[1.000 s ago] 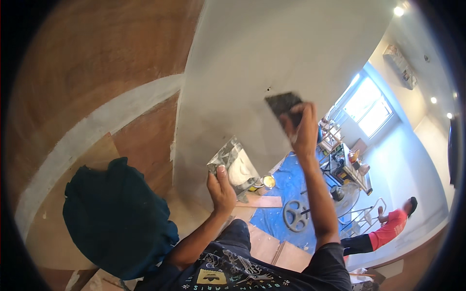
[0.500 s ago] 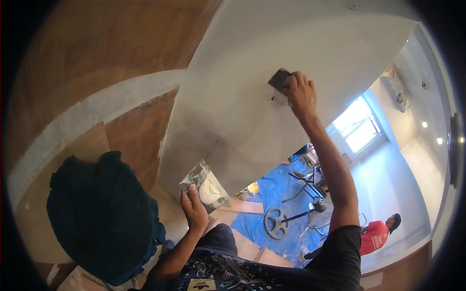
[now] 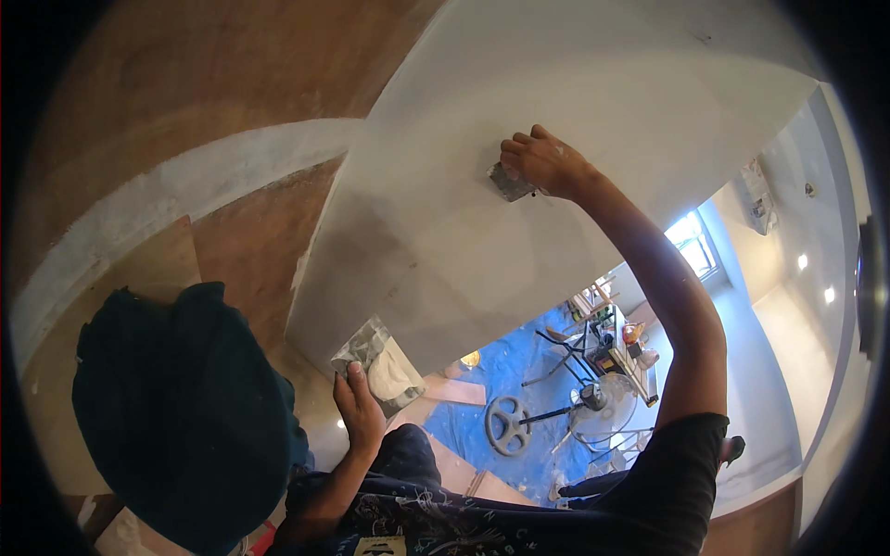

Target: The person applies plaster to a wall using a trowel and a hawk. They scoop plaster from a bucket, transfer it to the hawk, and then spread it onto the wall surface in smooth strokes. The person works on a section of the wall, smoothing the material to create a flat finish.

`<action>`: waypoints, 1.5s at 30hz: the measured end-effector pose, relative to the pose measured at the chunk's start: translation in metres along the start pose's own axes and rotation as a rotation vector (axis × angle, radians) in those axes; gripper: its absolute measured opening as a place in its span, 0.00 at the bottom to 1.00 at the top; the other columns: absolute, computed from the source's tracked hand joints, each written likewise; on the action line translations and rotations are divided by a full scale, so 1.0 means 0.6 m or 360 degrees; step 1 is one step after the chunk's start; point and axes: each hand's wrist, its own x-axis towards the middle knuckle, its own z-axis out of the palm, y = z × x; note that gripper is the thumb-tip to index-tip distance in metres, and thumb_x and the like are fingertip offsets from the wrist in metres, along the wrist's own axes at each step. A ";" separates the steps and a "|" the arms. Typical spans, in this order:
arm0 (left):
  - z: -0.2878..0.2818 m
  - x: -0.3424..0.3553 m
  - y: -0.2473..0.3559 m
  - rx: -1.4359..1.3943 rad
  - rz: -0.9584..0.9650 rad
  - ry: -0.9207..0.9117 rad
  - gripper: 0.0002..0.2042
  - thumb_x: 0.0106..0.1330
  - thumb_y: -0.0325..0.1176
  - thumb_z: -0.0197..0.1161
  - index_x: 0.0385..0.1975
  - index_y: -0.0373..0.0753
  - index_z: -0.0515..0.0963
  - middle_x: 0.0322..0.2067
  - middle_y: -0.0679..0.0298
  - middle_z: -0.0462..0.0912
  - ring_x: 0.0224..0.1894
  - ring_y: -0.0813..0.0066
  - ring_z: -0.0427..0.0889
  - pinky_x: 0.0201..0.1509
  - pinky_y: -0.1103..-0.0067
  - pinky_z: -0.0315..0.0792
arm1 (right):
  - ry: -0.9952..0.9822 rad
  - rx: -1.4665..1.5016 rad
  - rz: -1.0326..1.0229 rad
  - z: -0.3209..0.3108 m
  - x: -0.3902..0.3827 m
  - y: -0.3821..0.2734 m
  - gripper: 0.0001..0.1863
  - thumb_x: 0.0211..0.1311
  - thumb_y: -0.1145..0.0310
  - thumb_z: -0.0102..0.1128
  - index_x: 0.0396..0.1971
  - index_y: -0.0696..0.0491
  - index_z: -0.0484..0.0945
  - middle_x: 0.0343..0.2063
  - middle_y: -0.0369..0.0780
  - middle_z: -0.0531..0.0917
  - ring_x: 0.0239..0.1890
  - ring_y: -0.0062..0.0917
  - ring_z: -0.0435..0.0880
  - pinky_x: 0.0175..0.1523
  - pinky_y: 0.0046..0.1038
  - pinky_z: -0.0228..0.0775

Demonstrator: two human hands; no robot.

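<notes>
My right hand (image 3: 549,161) grips a small square putty knife (image 3: 509,183), its blade at the surface of a smooth whitish wall panel (image 3: 436,259). A small dark spot shows at the blade's lower right. Lower down on the left, my left hand (image 3: 360,408) holds a flat metal putty plate (image 3: 364,348), thumb on its near edge. On that plate lies a mound of white putty (image 3: 394,375). The fingers under the plate are hidden.
A dark green cloth-covered round thing (image 3: 181,417) stands close on my left. Below are blue floor sheeting (image 3: 464,431), a fan (image 3: 593,398) with a grey base, boards (image 3: 454,392) and a cluttered table (image 3: 626,352). Someone in a cap (image 3: 732,450) is partly hidden behind my right arm.
My right hand has moved left and slightly down across the panel, and the putty knife has turned. My left hand and the plate sit slightly further left in the view.
</notes>
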 end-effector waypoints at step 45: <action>-0.017 0.015 -0.021 -0.0286 -0.0372 -0.0213 0.31 0.76 0.50 0.49 0.65 0.27 0.60 0.62 0.48 0.66 0.63 0.63 0.69 0.68 0.72 0.62 | 0.1285 -0.0020 0.1569 -0.081 -0.219 0.101 0.21 0.52 0.69 0.69 0.47 0.47 0.74 0.48 0.37 0.75 0.52 0.31 0.76 0.51 0.36 0.66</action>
